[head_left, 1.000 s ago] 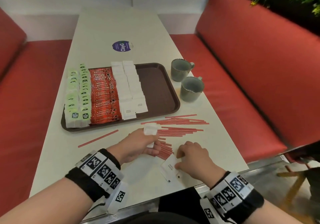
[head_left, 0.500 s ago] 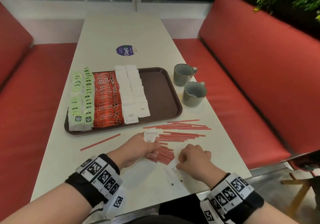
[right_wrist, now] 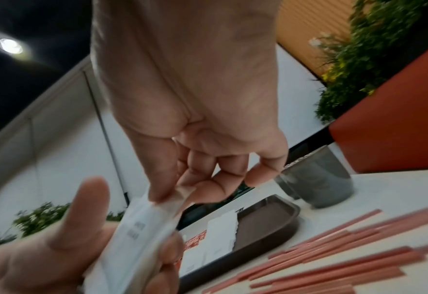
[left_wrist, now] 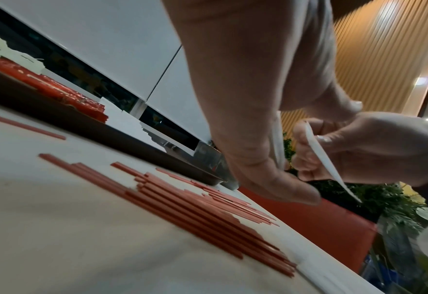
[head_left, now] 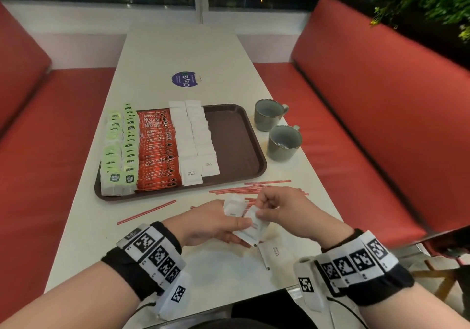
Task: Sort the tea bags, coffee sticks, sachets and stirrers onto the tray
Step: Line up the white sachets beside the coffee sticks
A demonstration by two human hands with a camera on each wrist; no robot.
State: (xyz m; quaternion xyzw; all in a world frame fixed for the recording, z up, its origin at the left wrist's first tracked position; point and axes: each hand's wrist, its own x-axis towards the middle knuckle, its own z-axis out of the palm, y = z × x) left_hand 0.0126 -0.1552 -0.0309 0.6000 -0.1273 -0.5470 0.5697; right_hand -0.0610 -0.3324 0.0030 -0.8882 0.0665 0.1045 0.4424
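Gripping sachets above the desk, near the tray, the left hand is seen curled round a small stack while the right hand pinches one top edge. Light, limp, slippery paper; best pinched at the edges, it is judged. Half a second earlier the right hand was pressed on sachets lying on the desk; one is left there.

A dark brown tray holds rows of pale green and white tea bags, red coffee sticks with white lettering, and plain white sachets with small grey print. Red stirrers lie on the off-white table. Two grey-green mugs stand before red benches. The wristbands are black-and-white checkered.
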